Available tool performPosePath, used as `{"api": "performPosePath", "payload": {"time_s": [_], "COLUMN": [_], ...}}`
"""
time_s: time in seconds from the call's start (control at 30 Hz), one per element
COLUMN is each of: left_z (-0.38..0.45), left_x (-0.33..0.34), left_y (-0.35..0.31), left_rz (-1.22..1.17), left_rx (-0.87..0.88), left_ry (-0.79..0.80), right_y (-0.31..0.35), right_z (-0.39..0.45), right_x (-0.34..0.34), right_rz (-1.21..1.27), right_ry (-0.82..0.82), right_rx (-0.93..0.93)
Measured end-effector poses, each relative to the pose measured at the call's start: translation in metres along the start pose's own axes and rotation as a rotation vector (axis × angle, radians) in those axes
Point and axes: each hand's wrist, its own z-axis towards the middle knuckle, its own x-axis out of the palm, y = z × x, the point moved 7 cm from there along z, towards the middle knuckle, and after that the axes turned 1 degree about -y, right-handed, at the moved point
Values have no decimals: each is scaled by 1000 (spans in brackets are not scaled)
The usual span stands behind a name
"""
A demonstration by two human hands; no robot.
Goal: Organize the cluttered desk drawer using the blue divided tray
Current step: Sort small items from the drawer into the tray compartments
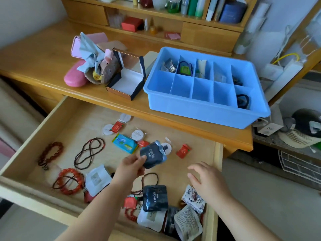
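The left hand [130, 166] pinches a dark spouted pouch [152, 154] by its lower corner, thumb and fingers clamped on it, holding it lifted over the open wooden drawer [52, 117]; its capped spout points away from the fingers, toward the desk edge. The right hand [207, 181] hovers to the right of that pouch, holding nothing, fingers spread apart and loosely bent, well clear of the packet. Just beyond the left fingertips lie a teal wipes packet [124, 143], small red sachets [183, 150] and round white discs [137, 135]. Below the left wrist sits a second dark pouch [155, 198] atop white sachets and printed packets (the heap at the drawer's near right corner). To the left of the left hand lie a dark bead necklace [89, 153] and red bead bracelets [70, 180]. The blue divided tray [199, 111] stands on the desktop well beyond both hands, several of its far compartments holding small items and hair ties in its right-hand compartments, beside an open jewellery box [126, 79]
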Motion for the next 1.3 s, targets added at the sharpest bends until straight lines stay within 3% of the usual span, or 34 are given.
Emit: {"api": "performPosePath", "payload": {"time_s": [0.07,0.17,0.23,0.3,0.4,0.47,0.5,0.57,0.63,0.73,0.9,1.0,1.1,1.13,1.2,1.27,1.3], "left_z": [2,0,-4,-12,-26,-40,-47,-58,-61,-56,-30,-26,-31,-32,-33,-38,-43], "left_x": [-27,-47,-37,-15,10,24,30,39,46,52,28,33,47,47,38,29,28], "left_y": [-5,-13,-15,-11,3,15,21,30,32,16,-25,-22,-9,-4,1,-2,-2], "left_rz": [-213,-109,-67,8,538,940,1126,1462,1632,1512,731,320,-47,-43,274,698,839], "left_rx": [-24,23,23,-22,25,150,255,486,581,589,272,62,-97,-101,17,209,274], "left_ry": [-117,-208,-114,73,316,496,570,611,572,441,154,139,247,271,237,150,158], "right_y": [4,3,2,4,8,10,13,22,27,26,4,-12,-17,-17,-12,7,16], "right_z": [4,-2,-5,-3,4,6,4,-12,-38,-52,-12,10,18,17,9,-2,-11], "right_x": [17,42,51,49,35,23,22,36,55,67,30,9,2,1,-2,2,14], "right_rz": [-118,-310,-358,-342,-314,-278,-247,-194,-244,-349,2,114,291,304,159,-38,-98], "right_ry": [192,473,512,452,274,135,141,407,709,732,458,241,62,22,-41,-41,66], "right_rx": [-24,-28,-29,-34,-36,-72,-129,-250,-305,-371,-34,130,293,338,294,45,-68]}}
